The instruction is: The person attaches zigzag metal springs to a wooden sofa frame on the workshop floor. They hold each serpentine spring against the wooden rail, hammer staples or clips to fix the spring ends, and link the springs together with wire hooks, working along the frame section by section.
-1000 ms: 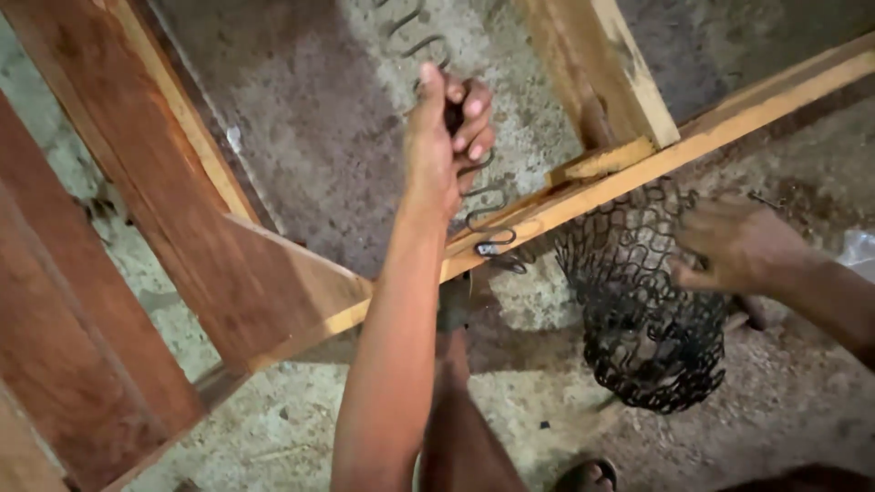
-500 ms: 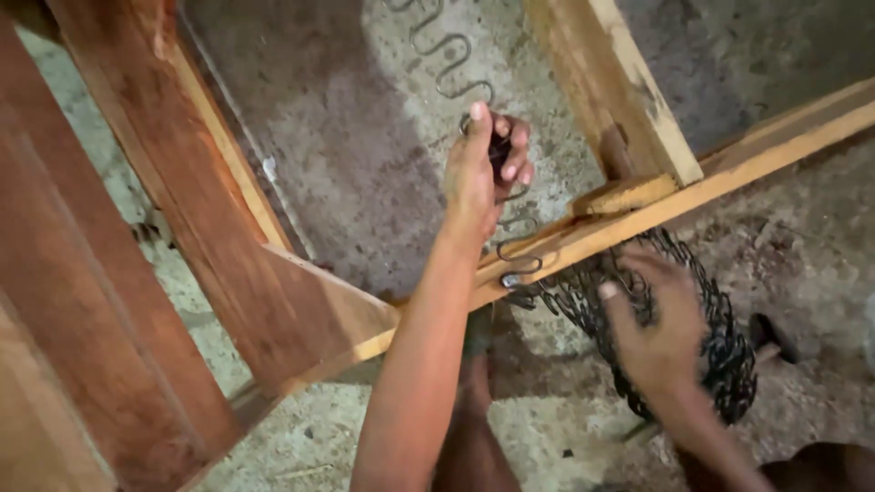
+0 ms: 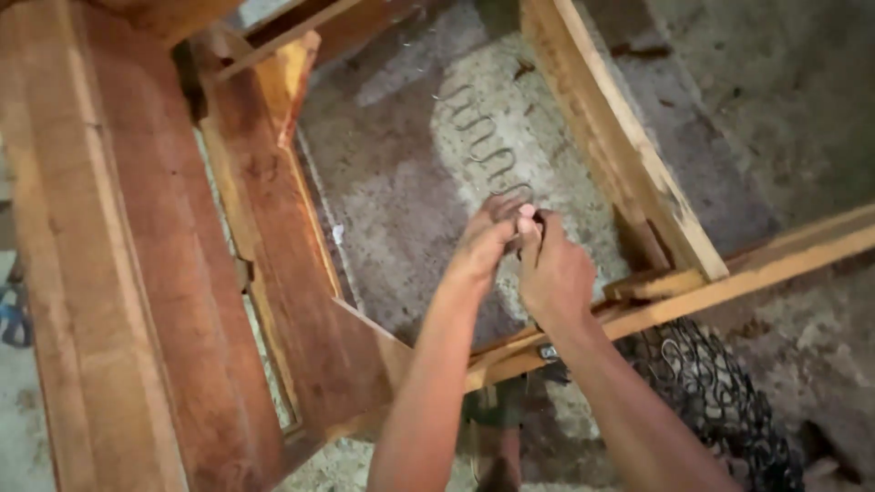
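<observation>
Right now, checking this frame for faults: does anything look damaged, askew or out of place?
Nothing is clearly broken. The zigzag spring runs loose across the open wooden frame, with both the left hand and right hand gripping its near end. A heap of spare springs lies tangled on the floor under the front rail.

1. Zigzag spring (image 3: pixel 488 159): near end hidden behind both hands' fingers (image 3: pixel 510 214), far end too faint to tell.
2. Black wire netting (image 3: pixel 720 401): cut off at bottom edge, partly behind right forearm.
3. Blue thing (image 3: pixel 11 314) at left edge: cut off, can't ID.
</observation>
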